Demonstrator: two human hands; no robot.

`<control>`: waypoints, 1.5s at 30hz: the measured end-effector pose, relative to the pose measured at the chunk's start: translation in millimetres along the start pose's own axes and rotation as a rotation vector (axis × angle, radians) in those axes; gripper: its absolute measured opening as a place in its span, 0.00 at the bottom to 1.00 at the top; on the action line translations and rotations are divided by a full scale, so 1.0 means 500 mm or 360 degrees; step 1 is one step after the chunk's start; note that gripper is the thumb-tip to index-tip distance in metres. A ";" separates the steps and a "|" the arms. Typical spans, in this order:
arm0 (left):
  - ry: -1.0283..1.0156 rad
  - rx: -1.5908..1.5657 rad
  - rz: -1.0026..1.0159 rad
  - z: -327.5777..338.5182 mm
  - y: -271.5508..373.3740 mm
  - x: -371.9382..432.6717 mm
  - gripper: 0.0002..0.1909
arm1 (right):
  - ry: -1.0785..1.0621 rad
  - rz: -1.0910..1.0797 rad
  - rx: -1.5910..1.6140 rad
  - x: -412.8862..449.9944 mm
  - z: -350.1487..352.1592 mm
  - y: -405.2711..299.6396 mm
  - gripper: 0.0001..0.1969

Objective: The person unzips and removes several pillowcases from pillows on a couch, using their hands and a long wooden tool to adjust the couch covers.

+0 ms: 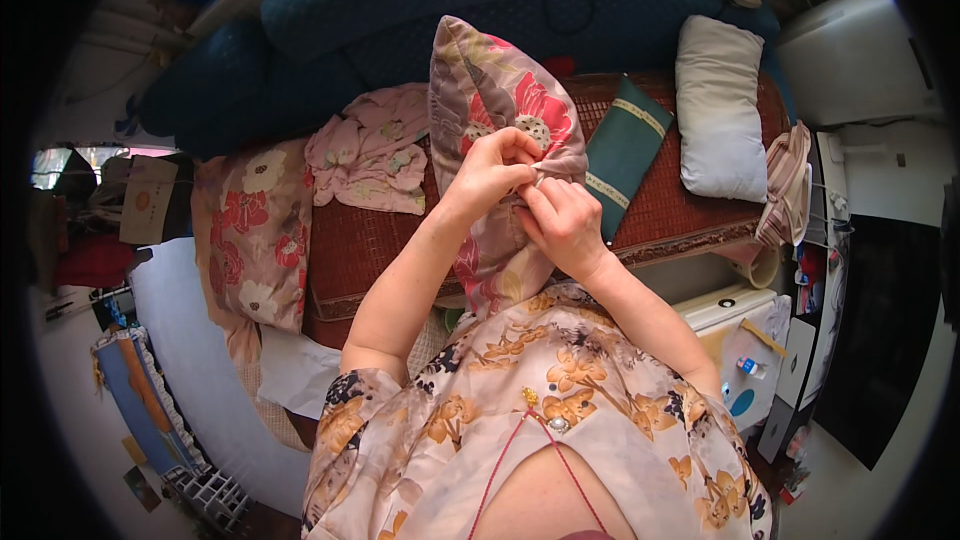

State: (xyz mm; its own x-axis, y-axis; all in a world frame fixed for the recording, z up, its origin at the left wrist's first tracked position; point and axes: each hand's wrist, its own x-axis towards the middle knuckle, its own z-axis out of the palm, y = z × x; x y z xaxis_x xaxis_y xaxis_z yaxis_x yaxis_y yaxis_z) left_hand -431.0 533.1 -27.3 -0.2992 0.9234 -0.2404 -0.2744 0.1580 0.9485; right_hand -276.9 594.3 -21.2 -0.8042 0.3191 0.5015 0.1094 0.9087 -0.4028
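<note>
A stuffed pillow in a mauve floral pillowcase [516, 52] stands upright before me, its lower end against my lap. My left hand [499, 163] bends over its near face, thumb and fingertips pinched at the cloth. Right beside it, my right hand [564, 221] has its fingers curled and pinches the same spot from below. The cloth gathers into folds towards the fingertips, where a small pale bit shows. Whether that is a seam, a zip or a fastening cannot be told, since the fingers cover it.
Behind the pillow, a reddish-brown woven mat [645, 221] covers a seat before a blue sofa [405, 0]. A green cushion [630, 146] and a white pillow [721, 109] lie to the right. Crumpled pink cloth [371, 150] and another floral pillow [259, 232] are left.
</note>
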 end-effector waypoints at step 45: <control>0.0266 0.1713 0.0982 0.063 0.038 -0.055 0.10 | 0.0339 0.0167 0.0456 0.027 -0.035 0.051 0.06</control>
State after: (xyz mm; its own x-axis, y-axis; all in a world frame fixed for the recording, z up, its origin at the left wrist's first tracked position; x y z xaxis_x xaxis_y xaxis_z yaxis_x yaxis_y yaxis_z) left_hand -399.3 522.0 4.0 -0.2460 0.9018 0.3553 0.8143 -0.0066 0.5804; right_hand -274.5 626.5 -11.2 -0.6544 0.4827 0.5821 -0.0076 0.7655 -0.6434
